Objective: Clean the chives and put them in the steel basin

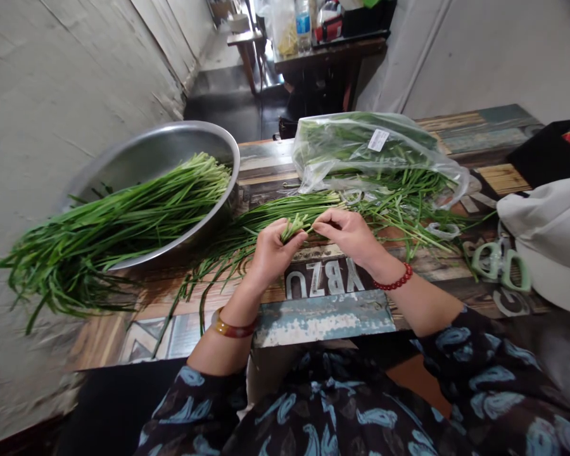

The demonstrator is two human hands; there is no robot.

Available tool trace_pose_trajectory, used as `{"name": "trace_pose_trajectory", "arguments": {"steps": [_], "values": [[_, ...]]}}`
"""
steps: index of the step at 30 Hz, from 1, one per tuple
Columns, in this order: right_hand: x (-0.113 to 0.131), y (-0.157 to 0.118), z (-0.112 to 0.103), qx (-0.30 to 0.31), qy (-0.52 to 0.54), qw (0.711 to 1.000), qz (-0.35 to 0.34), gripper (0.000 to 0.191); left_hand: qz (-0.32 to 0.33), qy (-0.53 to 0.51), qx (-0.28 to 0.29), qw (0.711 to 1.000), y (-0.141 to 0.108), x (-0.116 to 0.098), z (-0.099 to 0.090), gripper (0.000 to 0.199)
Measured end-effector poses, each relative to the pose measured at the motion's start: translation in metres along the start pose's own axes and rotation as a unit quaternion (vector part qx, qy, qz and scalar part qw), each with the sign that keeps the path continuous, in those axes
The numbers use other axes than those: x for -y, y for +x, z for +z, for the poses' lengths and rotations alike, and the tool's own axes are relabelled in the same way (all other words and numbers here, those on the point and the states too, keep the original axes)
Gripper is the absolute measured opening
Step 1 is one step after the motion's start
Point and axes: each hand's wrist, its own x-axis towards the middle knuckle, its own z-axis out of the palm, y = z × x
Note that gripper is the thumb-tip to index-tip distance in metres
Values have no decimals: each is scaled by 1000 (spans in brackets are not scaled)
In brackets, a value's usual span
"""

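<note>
My left hand [274, 250] is wrapped around a small bunch of garlic chives [294, 227], their pale cut ends poking out past the thumb. Close beside it, my right hand [346, 234] pinches with thumb and forefinger at the end of a chive stem from this bunch. Just beyond both hands lies a loose pile of chives [285, 206] on the wooden-patterned table [323, 320]. To the left, a large metal bowl [147, 145] holds a thick heap of chives [147, 215], leaves drooping over its rim.
A clear plastic bag [361, 149] with more chives lies at the back of the table. Green-handled scissors [501, 266] rest at the right, beside a white cap [551, 234]. Behind stands a side table [332, 54] with a water bottle [303, 28].
</note>
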Motion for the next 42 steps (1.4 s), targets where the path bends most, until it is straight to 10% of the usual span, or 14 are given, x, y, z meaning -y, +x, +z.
{"name": "trace_pose_trajectory", "arguments": {"steps": [12, 21, 31, 42], "values": [[-6, 3, -2, -85, 238, 952, 170, 37, 32, 35, -8, 999, -1, 0, 3, 34], [12, 2, -29, -31, 38, 999, 4, 43, 17, 44, -25, 999, 0, 0, -4, 30], [5, 3, -11, 2, -171, 968, -183, 13, 36, 51, -11, 998, -1, -1, 2, 32], [-5, 12, -18, -162, 113, 978, 73, 40, 29, 91, -29, 995, 0, 4, 3, 33]]}}
